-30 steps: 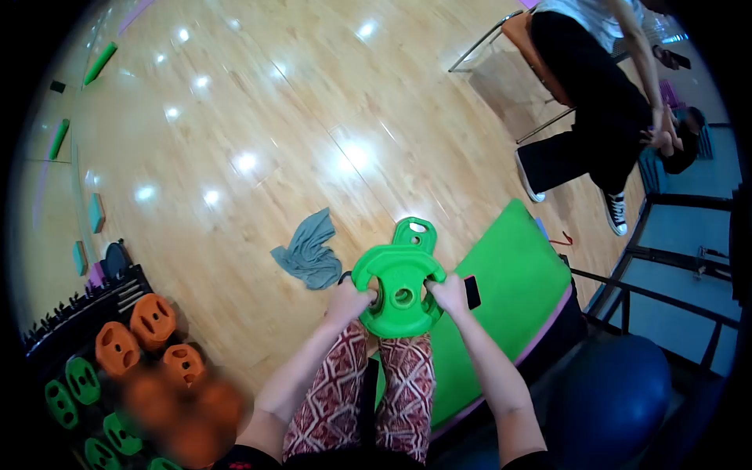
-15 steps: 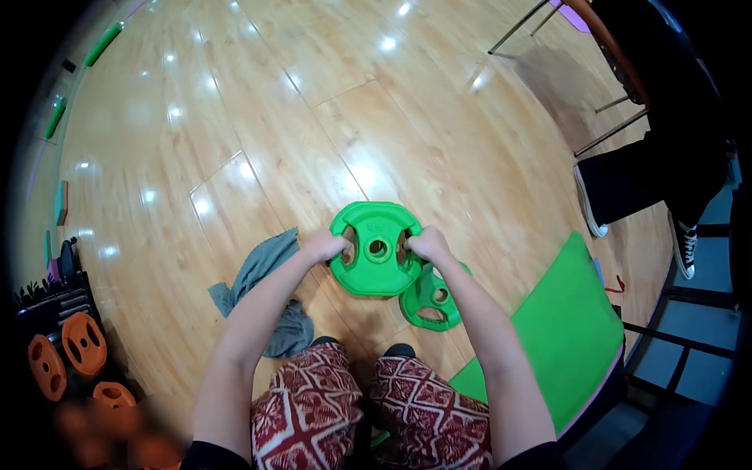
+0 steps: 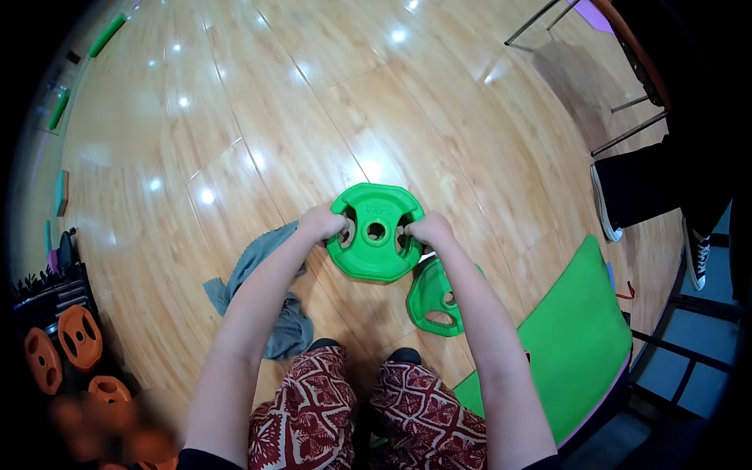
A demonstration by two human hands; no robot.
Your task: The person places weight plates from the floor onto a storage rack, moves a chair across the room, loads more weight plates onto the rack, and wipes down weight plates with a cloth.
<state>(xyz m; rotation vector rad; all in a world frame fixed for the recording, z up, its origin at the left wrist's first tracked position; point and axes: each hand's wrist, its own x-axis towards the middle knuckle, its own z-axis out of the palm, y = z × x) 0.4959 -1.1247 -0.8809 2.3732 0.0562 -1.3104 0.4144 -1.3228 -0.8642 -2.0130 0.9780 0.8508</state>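
Observation:
Held out in front of me is a green weight plate (image 3: pixel 377 262) with a round centre hole, two grip slots and raised "2.5KG" lettering. My left hand (image 3: pixel 323 225) is closed around its left grip, fingers passing into the slot. On the opposite side my right hand (image 3: pixel 431 230) wraps the right grip in the same way. Below it to the right, a second green weight plate (image 3: pixel 429 296) lies on the floor, partly hidden behind my right forearm. A crumpled grey cloth (image 3: pixel 287 333) lies on the floor, partly behind my left forearm.
A green mat (image 3: pixel 576 329) is at the right. Beyond it, a person's sneaker (image 3: pixel 605 207) and dark trouser legs show near a chair (image 3: pixel 630 133). Orange weight plates (image 3: pixel 80 337) sit on a rack at the left. The floor (image 3: pixel 298 133) is shiny wood.
The held plate sits slightly higher in view and its face is tilted more toward me. The view has shifted a little; both hands keep their grip.

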